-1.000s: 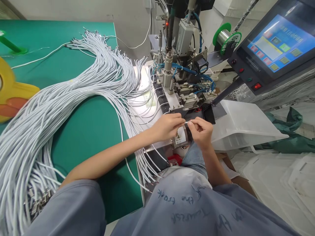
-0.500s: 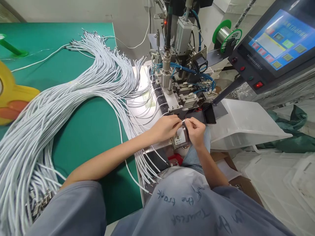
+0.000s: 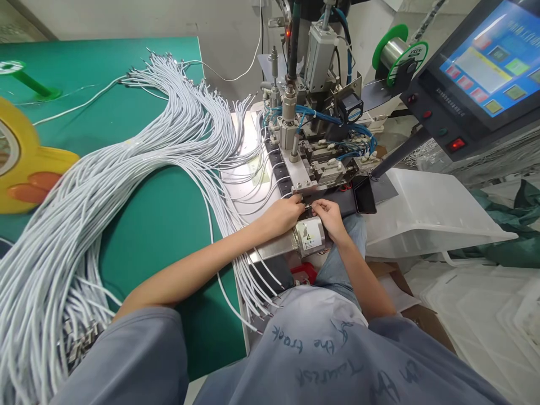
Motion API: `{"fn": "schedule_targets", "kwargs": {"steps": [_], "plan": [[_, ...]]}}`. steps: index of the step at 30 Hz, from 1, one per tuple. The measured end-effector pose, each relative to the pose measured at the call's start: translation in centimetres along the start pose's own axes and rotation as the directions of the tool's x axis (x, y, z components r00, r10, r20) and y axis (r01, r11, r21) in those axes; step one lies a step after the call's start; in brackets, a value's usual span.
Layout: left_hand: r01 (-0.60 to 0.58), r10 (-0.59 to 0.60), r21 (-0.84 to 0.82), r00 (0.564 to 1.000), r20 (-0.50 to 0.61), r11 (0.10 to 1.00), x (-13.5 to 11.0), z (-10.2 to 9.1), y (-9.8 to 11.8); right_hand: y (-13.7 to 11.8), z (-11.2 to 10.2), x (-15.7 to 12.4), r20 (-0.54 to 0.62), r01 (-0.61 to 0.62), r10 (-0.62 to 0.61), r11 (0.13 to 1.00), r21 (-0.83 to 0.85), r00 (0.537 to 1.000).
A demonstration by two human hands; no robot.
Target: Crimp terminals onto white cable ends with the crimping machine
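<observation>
My left hand (image 3: 286, 216) is closed at the front edge of the soldering machine (image 3: 300, 163), its fingers pinched round what looks like the end of a white cable, mostly hidden by the hand. Just to the right, my right hand (image 3: 330, 217) pinches at the same spot with thumb and forefinger. A small metallic tip shows between the two hands, too small to make out. Several white cables (image 3: 270, 194) run from the machine's left side into a large bundle (image 3: 139, 149) on the green table mat (image 3: 164, 225).
Below the hands sits a metal box with a warning label (image 3: 310, 233). A solder wire spool (image 3: 396, 50) and a lit control screen (image 3: 493, 56) stand at the right, above a translucent plastic bin (image 3: 434, 208). A yellow tape dispenser (image 3: 37, 163) lies at the left.
Both hands have moved slightly left and closer to the machine's front edge. The white piece that showed between the fingers is now largely hidden. The view has shifted a little.
</observation>
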State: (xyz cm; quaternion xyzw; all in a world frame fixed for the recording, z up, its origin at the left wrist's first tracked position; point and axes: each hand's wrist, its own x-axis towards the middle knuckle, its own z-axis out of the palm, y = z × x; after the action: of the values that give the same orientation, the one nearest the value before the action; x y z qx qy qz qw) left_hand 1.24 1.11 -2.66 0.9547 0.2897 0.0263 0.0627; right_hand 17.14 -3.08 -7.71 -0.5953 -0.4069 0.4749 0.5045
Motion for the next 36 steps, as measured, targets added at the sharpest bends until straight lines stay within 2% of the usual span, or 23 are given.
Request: {"fn": "schedule_targets", "kwargs": {"steps": [3, 8, 18, 27, 32, 36], "plan": [[0.005, -0.005, 0.017, 1.0, -0.006, 1.0, -0.1, 0.1, -0.1, -0.1, 0.0, 0.2, 0.02, -0.001, 0.001, 1.0, 0.005, 1.0], [-0.087, 0.083, 0.08, 0.996, 0.043, 0.993, -0.2, 0.1, -0.3, -0.1, -0.1, 0.5, 0.043, -0.035, 0.035, 0.999, -0.017, 0.998], [-0.192, 0.181, 0.136, 0.979, 0.089, 0.972, 0.0, 0.1, -0.6, 0.5, 0.1, 0.7, 0.057, -0.042, 0.044, 0.998, -0.039, 0.997], [-0.215, 0.211, 0.124, 0.977, 0.038, 0.969, -0.1, 0.3, -0.9, 0.0, -0.7, 1.2, 0.139, 0.091, -0.074, 0.988, -0.124, 0.987], [-0.214, 0.214, 0.128, 0.977, 0.019, 0.968, 0.0, 0.6, -1.0, 0.2, -0.5, 1.5, 0.118, 0.015, -0.001, 0.994, -0.113, 0.993], [-0.18, 0.172, 0.131, 0.983, 0.064, 0.975, -0.2, -0.7, -0.1, 0.2, -0.4, 1.4, 0.185, 0.012, 0.012, 0.992, -0.125, 0.983]]}}
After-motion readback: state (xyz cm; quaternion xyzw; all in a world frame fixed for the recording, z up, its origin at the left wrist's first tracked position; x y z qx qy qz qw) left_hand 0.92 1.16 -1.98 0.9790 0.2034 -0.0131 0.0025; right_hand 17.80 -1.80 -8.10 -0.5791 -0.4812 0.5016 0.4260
